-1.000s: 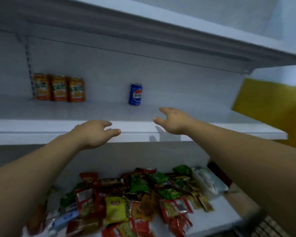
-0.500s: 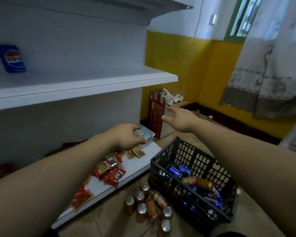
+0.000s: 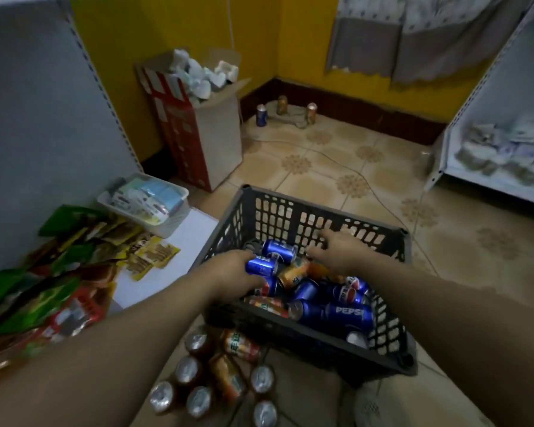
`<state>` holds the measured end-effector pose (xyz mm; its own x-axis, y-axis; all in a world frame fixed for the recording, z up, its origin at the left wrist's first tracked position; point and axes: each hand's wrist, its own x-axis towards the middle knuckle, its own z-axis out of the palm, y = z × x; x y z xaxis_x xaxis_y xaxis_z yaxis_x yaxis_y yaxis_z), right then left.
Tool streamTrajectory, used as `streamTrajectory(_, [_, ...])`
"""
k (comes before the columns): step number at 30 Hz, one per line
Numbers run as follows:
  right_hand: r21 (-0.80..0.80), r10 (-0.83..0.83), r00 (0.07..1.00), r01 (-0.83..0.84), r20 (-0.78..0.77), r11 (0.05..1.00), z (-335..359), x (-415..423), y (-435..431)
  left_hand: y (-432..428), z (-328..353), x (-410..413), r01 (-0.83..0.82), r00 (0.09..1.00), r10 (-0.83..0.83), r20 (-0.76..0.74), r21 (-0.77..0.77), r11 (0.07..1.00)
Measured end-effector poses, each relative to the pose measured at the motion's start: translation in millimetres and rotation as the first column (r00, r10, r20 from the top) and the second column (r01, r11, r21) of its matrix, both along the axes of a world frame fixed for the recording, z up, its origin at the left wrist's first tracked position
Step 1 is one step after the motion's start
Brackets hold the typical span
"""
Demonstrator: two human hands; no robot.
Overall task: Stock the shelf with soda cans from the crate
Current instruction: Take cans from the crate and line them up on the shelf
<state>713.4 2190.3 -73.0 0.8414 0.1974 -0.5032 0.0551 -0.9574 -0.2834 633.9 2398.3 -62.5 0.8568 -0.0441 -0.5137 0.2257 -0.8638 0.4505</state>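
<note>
Fingers of my left hand point(image 3: 233, 277) curl round a blue can point(image 3: 261, 266), tips hidden.
My right hand point(image 3: 341, 251) spreads, holding nothing, over the crate point(image 3: 305, 343) and its jumbled, blurred cans point(image 3: 346, 312).

Crate point(image 3: 290, 211) open on top, lattice walls all round, heaped cans point(image 3: 349, 312) inside (loose floor cans point(image 3: 198, 374) beside it)
</note>
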Motion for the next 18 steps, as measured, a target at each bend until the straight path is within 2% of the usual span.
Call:
streamTrajectory(4, [-0.011,-0.046,0.995,0.046,-0.092,0.999,-85.1,44.0,-0.5,-2.4,-84.9,64.2,0.069,0.991,-0.069,-0.114,-0.007,0.998])
streamTrajectory(6, [0.005,-0.011,0.986,0.012,-0.168,1.000,-126.8,56.5,-1.5,-5.8,-124.8,85.4,0.099,0.980,-0.100,-0.174,-0.014,0.995])
streamTrajectory(7, [0.013,0.038,0.966,-0.036,-0.258,0.999,-146.1,59.6,-1.8,-8.0,-142.4,92.6,0.120,0.971,-0.120,-0.204,-0.013,0.993])
streamTrajectory(9, [-0.008,0.162,0.860,-0.190,-0.483,0.982,-180.0,56.8,0.4,-11.8,-173.2,100.1,0.192,0.948,-0.184,-0.260,0.003,0.981])
streamTrajectory(11, [-0.072,0.286,0.771,-0.393,-0.570,0.917,-210.1,46.3,3.5,-13.6,-191.9,99.4,0.253,0.920,-0.239,-0.312,0.006,0.967])
streamTrajectory(13, [-0.135,0.401,0.772,-0.524,-0.494,0.841,-232.5,35.9,3.9,-12.4,-201.6,95.3,0.278,0.906,-0.266,-0.330,-0.011,0.960])
streamTrajectory(14, [-0.151,0.430,0.790,-0.536,-0.437,0.831,-238.4,32.4,3.0,-11.0,-203.2,92.1,0.284,0.902,-0.274,-0.333,-0.019,0.959])
streamTrajectory(16, [-0.125,0.428,0.841,-0.489,-0.330,0.863,-236.3,29.3,0.0,-7.2,-199.4,84.7,0.281,0.907,-0.277,-0.319,-0.032,0.959])
streamTrajectory(18, [-0.033,0.344,0.901,-0.365,-0.264,0.931,-218.9,26.8,-0.3,-4.1,-186.7,77.2,0.265,0.920,-0.266,-0.288,-0.043,0.963])
